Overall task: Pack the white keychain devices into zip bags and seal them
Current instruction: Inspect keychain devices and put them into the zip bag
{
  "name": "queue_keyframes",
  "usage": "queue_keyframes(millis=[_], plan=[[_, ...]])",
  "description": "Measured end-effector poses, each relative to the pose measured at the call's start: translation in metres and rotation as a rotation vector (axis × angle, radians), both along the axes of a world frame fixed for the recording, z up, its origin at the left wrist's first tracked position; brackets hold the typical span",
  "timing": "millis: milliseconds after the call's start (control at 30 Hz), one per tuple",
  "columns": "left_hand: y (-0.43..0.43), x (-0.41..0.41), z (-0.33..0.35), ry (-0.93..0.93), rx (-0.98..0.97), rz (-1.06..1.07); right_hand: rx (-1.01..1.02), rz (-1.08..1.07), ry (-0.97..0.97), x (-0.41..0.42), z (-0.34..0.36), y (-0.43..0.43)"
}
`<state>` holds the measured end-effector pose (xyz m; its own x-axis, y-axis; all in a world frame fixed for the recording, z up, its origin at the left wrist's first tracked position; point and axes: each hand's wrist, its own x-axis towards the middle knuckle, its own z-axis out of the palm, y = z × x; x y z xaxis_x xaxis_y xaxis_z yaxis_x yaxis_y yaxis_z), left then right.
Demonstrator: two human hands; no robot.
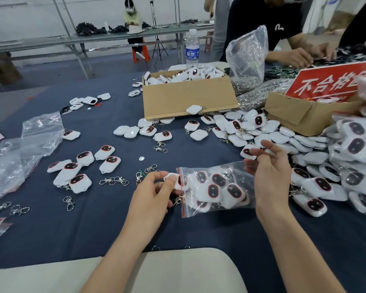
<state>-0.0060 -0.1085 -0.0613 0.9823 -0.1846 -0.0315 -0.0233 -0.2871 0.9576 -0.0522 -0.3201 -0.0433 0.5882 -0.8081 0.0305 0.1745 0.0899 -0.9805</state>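
A clear zip bag (pixel 218 188) with a red seal strip lies on the dark blue cloth, its mouth facing left, with several white keychain devices inside. My left hand (pixel 154 193) pinches one white keychain device (pixel 173 180) at the bag's mouth, its metal clasp hanging below. My right hand (pixel 268 172) hovers over the bag's far end, fingers relaxed and spread, holding nothing. Loose white devices (pixel 72 172) lie to the left, and a big heap (pixel 251 127) spreads beyond the bag.
An open cardboard box (pixel 188 96) full of devices stands behind, with a water bottle (pixel 192 49) past it. A second box (pixel 309 115) with a red sign sits at right beside stacked filled bags (pixel 355 149). Empty plastic bags (pixel 19 153) lie left. Metal clasps (pixel 114 180) are scattered. Another person works at back right.
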Motion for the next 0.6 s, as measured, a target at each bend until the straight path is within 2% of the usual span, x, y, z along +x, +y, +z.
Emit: queue_keyframes(millis=[100,200,300,433,600], plan=[[0.000,0.000,0.000,-0.006,-0.010,0.012,-0.076,0.071,0.019,-0.002,0.003,-0.002],[0.000,-0.001,0.001,-0.005,-0.010,0.016,-0.174,0.272,-0.015,-0.006,0.006,-0.006],[0.000,-0.001,0.001,-0.007,-0.004,0.016,-0.361,0.433,0.081,-0.008,0.002,-0.005],[-0.001,-0.002,0.002,-0.012,0.002,0.019,-0.430,0.406,0.158,-0.006,-0.005,-0.003],[-0.001,-0.002,0.004,0.001,0.006,0.014,-0.440,0.222,0.172,-0.003,-0.008,-0.009]])
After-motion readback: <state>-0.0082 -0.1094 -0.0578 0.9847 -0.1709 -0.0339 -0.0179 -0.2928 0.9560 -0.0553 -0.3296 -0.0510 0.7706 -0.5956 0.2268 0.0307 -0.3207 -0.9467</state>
